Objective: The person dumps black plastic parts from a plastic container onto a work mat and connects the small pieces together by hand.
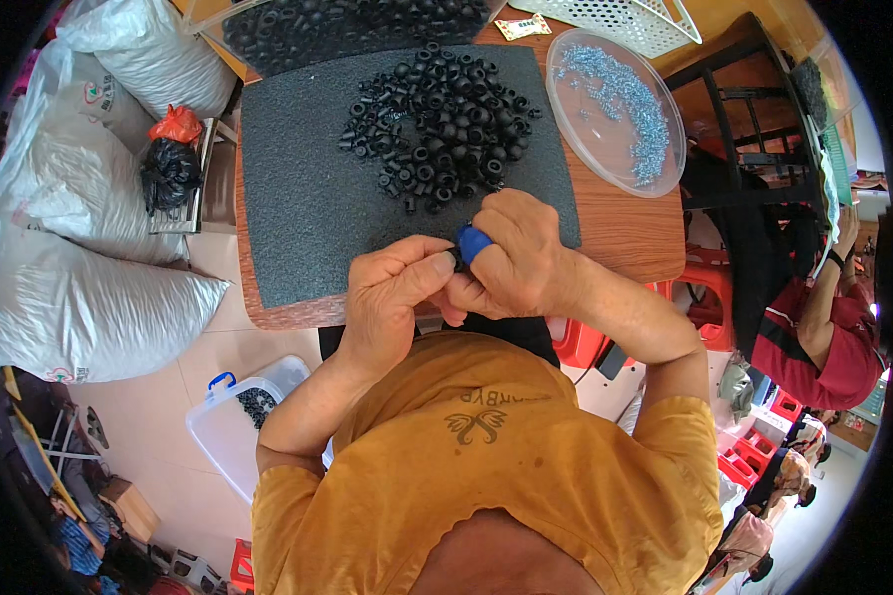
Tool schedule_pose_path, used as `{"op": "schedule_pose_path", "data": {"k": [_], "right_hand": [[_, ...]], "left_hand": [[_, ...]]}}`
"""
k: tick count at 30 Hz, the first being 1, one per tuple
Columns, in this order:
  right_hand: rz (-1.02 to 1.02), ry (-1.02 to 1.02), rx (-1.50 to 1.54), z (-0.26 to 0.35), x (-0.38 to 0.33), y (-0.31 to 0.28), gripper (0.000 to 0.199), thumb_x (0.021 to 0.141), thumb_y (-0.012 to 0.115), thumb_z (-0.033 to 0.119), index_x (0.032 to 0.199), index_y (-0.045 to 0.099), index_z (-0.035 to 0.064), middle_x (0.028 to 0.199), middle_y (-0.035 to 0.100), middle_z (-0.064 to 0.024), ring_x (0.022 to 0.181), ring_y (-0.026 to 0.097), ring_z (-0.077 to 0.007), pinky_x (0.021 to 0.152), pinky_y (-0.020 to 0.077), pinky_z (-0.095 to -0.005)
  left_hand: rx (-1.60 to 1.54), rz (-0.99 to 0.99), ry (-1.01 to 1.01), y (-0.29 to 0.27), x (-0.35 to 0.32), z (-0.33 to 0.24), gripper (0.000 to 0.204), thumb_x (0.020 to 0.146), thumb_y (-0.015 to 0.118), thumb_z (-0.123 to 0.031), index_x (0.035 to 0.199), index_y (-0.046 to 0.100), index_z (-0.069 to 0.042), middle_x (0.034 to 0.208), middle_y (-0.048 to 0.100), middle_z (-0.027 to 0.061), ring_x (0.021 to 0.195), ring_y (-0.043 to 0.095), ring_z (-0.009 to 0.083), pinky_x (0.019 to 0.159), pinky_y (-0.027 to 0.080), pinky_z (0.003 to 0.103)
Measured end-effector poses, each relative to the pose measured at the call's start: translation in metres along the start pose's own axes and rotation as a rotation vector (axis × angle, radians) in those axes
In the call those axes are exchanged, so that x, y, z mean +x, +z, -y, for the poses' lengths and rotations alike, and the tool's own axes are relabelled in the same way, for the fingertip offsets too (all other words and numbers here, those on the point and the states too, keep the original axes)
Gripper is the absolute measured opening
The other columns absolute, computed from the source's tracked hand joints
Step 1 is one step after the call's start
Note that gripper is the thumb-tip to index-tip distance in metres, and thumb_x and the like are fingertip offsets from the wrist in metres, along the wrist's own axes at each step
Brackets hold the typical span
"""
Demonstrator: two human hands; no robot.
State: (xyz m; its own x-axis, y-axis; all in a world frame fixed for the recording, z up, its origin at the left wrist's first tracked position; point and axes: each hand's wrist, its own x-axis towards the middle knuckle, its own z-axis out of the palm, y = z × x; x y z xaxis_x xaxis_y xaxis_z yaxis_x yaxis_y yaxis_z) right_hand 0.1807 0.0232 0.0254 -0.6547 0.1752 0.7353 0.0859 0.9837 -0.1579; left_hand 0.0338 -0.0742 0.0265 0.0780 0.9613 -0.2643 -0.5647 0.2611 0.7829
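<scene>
My left hand is closed, with thumb and fingers pinching a small black plastic fitting at the near edge of the dark mat. Pressed up against it, my right hand makes a fist around a rounded blue piece. Whether that piece is a tool handle or a finger cover I cannot tell, since the fingers hide most of it. Just beyond my hands a heap of hollow black plastic fittings lies on the dark grey mat.
Right of the mat, a round clear lid holds small bluish metal pieces. A clear bin of black parts and a white perforated basket stand at the back. White sacks lie left; a plastic box sits on the floor.
</scene>
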Motion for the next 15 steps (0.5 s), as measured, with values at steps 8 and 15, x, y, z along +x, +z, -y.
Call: {"op": "schedule_pose_path", "data": {"k": [8, 15], "right_hand": [[0.083, -0.087, -0.002, -0.003, 0.0, -0.003, 0.034, 0.049, 0.068, 0.015, 0.054, 0.034, 0.0096, 0.057, 0.035, -0.0051, 0.048, 0.04, -0.0206, 0.043, 0.0299, -0.0324], [0.057, 0.014, -0.249, -0.04, 0.022, -0.035, 0.035, 0.067, 0.072, 0.013, 0.057, 0.039, 0.0092, 0.057, 0.04, -0.0076, 0.046, 0.042, -0.0244, 0.039, 0.0324, -0.0363]], "left_hand": [[0.078, 0.017, -0.035, -0.006, -0.001, 0.002, 0.028, 0.094, 0.055, -0.022, 0.101, 0.061, 0.004, 0.076, 0.063, 0.0067, 0.065, 0.059, 0.0109, 0.06, 0.05, 0.023], [0.383, -0.297, 0.341, -0.039, 0.005, -0.004, 0.023, 0.093, 0.058, -0.018, 0.103, 0.063, 0.002, 0.081, 0.064, 0.0056, 0.067, 0.058, 0.0083, 0.061, 0.048, 0.02]]}}
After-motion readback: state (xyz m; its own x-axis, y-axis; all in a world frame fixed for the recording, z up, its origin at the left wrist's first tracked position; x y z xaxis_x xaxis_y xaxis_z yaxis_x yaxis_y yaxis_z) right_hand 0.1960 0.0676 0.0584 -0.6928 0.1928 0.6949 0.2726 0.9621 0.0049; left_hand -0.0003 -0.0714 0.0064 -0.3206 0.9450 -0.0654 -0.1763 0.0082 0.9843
